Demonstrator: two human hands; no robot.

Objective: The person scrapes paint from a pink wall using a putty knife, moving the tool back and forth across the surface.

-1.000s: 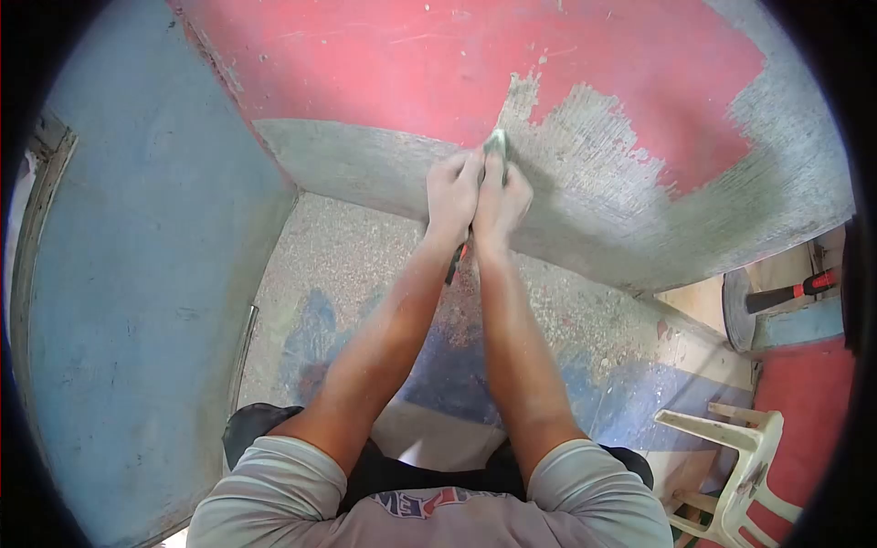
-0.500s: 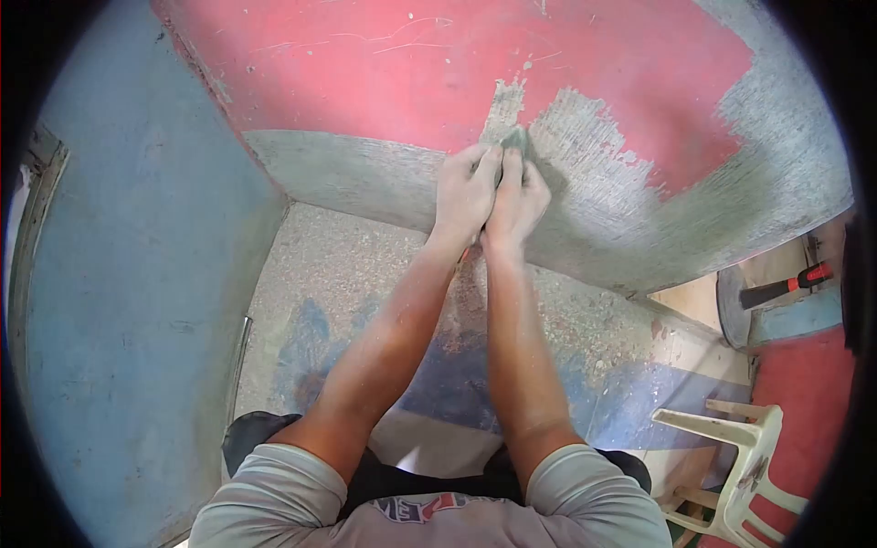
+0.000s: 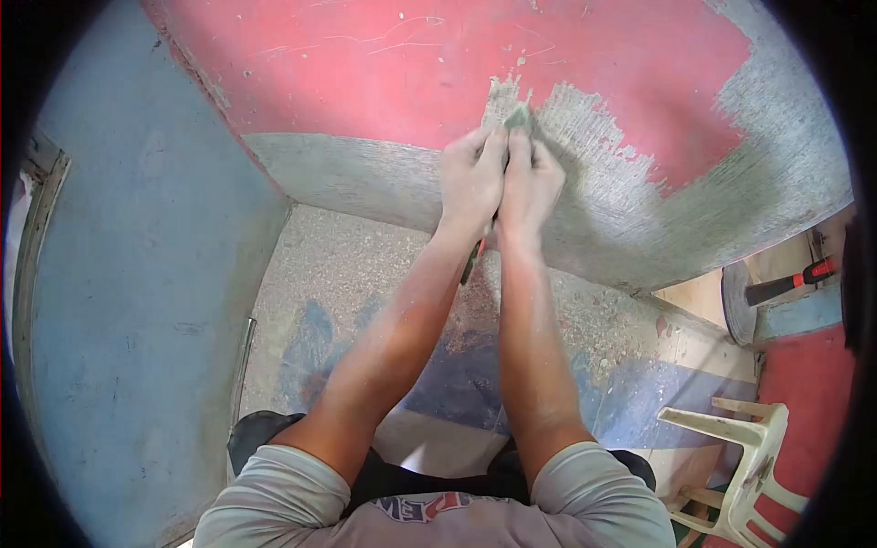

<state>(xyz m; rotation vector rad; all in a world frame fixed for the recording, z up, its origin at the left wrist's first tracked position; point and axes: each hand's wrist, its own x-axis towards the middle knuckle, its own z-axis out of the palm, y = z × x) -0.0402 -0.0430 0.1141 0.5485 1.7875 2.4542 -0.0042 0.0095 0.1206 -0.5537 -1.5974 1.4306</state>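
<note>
Both hands are closed together around a scraper at the wall. Its greenish-grey flat blade (image 3: pixel 518 117) touches the bare strip at the lower edge of the red paint (image 3: pixel 384 82). My left hand (image 3: pixel 470 183) grips it from the left, thumb and fingers pressed near the blade. Close against it, my right hand (image 3: pixel 533 187) is wrapped around the other side. Most of the grip is hidden between the palms; a red and dark piece (image 3: pixel 474 260), seemingly the handle end, shows between my wrists. Pale dust coats both hands and forearms.
Left stands a blue wall panel (image 3: pixel 137 274). Chips and dust litter the floor (image 3: pixel 320 247). At right are a grey disc (image 3: pixel 738 301), a red-and-black handled tool (image 3: pixel 790 281) and a cream plastic chair (image 3: pixel 758 447). Bare grey wall (image 3: pixel 630 219) spreads right of the hands.
Both hands and the scraper have moved slightly up the wall, the blade now farther along the bare strip. More of the red and dark piece shows between the wrists.
</note>
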